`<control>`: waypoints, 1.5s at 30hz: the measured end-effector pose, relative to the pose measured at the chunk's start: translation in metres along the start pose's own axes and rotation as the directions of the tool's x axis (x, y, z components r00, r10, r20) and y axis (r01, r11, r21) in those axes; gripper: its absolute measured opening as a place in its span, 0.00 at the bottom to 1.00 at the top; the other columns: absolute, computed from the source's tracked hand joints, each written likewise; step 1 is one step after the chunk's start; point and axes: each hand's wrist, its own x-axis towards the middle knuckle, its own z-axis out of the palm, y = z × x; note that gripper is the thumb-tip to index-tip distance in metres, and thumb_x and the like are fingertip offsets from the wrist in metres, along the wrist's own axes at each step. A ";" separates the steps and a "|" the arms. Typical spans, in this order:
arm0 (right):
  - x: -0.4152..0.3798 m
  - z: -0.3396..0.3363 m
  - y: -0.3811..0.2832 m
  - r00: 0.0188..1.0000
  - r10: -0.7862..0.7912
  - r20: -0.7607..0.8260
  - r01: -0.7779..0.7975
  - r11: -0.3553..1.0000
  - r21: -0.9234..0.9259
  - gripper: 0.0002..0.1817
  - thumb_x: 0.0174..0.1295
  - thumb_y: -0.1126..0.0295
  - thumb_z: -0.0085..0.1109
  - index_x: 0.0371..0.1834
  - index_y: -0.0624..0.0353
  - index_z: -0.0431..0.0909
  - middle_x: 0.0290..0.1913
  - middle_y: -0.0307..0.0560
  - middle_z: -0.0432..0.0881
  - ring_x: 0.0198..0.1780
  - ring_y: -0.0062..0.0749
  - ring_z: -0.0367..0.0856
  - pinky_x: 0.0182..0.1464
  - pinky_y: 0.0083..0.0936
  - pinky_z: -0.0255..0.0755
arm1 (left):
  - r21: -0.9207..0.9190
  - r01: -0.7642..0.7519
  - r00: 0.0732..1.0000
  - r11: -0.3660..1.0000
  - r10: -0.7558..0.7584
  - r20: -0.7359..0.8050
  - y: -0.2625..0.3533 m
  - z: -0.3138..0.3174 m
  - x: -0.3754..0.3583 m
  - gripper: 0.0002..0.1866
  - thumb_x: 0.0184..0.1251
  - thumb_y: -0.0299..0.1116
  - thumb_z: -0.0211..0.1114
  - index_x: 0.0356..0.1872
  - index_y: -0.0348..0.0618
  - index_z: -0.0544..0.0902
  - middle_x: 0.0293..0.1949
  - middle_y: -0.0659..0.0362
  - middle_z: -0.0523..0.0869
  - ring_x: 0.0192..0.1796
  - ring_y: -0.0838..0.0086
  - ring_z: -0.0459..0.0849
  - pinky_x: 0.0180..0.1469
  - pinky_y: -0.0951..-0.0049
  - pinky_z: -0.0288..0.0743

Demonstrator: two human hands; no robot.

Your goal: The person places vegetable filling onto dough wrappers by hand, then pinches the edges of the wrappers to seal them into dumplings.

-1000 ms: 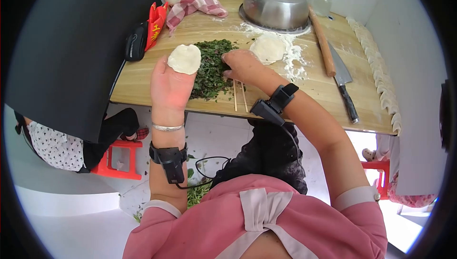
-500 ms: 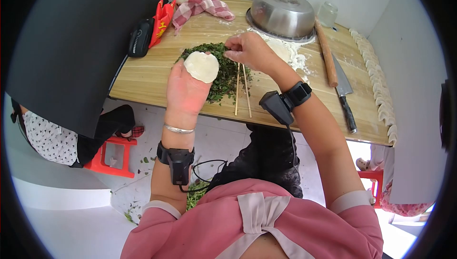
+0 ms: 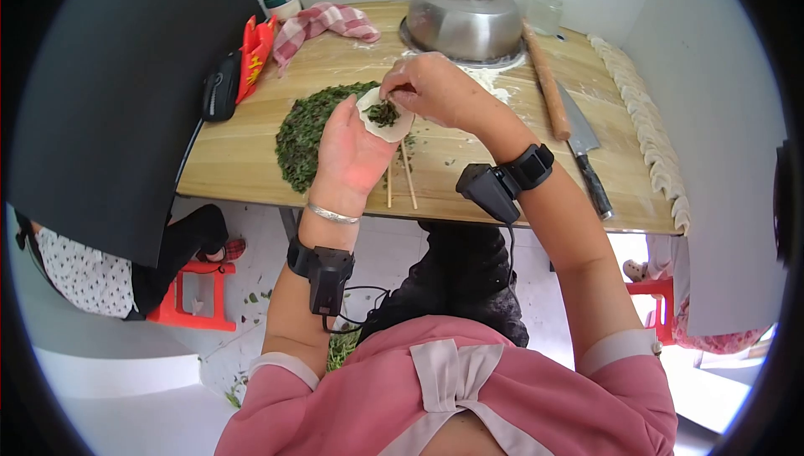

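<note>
On the raised palm and fingers of my left hand [image 3: 352,150] lies a round white dumpling wrapper [image 3: 400,131], with a small clump of chopped greens [image 3: 383,113] on it. My right hand [image 3: 431,92] reaches over the wrapper's far edge. Its fingers are bent and drawn together by the clump, and what they hold is hidden. Beside my left hand a large heap of chopped leafy greens [image 3: 306,133] covers the table. Two wooden chopsticks [image 3: 408,175] lie below the wrapper, their far ends hidden.
An upturned metal basin [image 3: 465,20] stands at the back near flour [image 3: 490,82]. To the right are a rolling pin [image 3: 546,79], a cleaver [image 3: 582,133] and a row of dumplings [image 3: 641,113]. A checked cloth [image 3: 327,25] and a black case [image 3: 221,87] lie left.
My left hand and the wrapper have moved right, away from the heap. The bare wrapper now carries chopped greens. My right hand has come from the heap to the wrapper.
</note>
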 end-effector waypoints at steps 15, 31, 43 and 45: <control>-0.083 -0.057 0.063 0.903 0.152 -0.401 -0.193 0.979 -0.064 0.05 0.54 0.73 0.59 0.31 0.64 0.78 0.28 0.51 0.78 0.34 0.48 0.77 0.37 0.37 0.71 | 0.179 0.268 0.942 0.947 -0.296 0.156 -0.070 0.044 0.102 0.22 0.77 0.39 0.35 0.64 0.37 0.62 0.63 0.50 0.69 0.65 0.61 0.69 0.68 0.57 0.63; -0.098 -0.051 0.074 0.893 0.224 -0.390 -0.163 0.969 0.184 0.02 0.59 0.77 0.58 0.34 0.63 0.77 0.31 0.45 0.77 0.33 0.35 0.77 0.33 0.28 0.71 | 0.338 0.207 0.966 0.918 -0.247 0.080 -0.079 0.023 0.104 0.15 0.74 0.28 0.44 0.57 0.34 0.65 0.56 0.50 0.74 0.58 0.63 0.77 0.61 0.60 0.74; -0.096 -0.038 0.074 0.905 -0.128 -0.407 0.084 0.989 -0.124 0.07 0.49 0.76 0.63 0.29 0.60 0.74 0.32 0.47 0.74 0.40 0.45 0.74 0.40 0.36 0.71 | 0.235 0.228 0.966 0.945 -0.250 0.066 -0.068 0.028 0.105 0.20 0.77 0.40 0.38 0.57 0.36 0.70 0.56 0.52 0.77 0.57 0.65 0.77 0.61 0.64 0.72; -0.093 -0.034 0.073 0.893 -0.149 -0.425 0.095 0.985 -0.146 0.08 0.48 0.76 0.63 0.29 0.60 0.73 0.32 0.47 0.74 0.40 0.44 0.74 0.40 0.36 0.71 | 0.243 0.211 0.968 0.947 -0.238 0.086 -0.064 0.028 0.104 0.22 0.77 0.41 0.36 0.57 0.36 0.70 0.57 0.52 0.77 0.58 0.64 0.77 0.61 0.63 0.71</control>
